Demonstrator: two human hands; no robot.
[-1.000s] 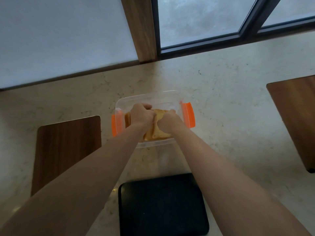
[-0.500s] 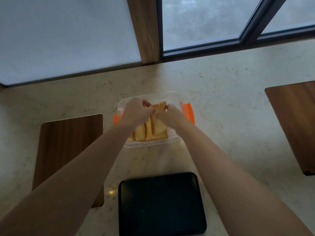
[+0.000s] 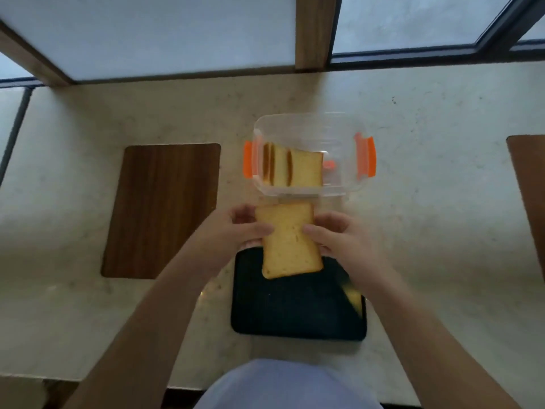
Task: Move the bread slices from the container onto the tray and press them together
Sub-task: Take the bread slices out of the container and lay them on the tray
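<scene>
A yellow bread slice (image 3: 290,242) hangs flat between the container and the tray, its near end over the tray's far edge. My left hand (image 3: 236,228) grips its left side and my right hand (image 3: 339,237) its right side, thumbs on top. The clear plastic container (image 3: 342,160) with orange clips stands just beyond, holding several more bread slices (image 3: 290,169) leaning on edge in its left half. The black tray (image 3: 298,305) lies on the counter in front of me, with nothing resting on it.
A dark wooden board (image 3: 162,208) lies flat on the pale stone counter (image 3: 427,231) to the left of the container. Another wooden board (image 3: 530,196) shows at the right edge. A window frame and wall run along the back.
Both hands were inside the container on the slices. They have lifted one slice out and drawn it toward me, over the tray's far edge. The camera has tilted downward.
</scene>
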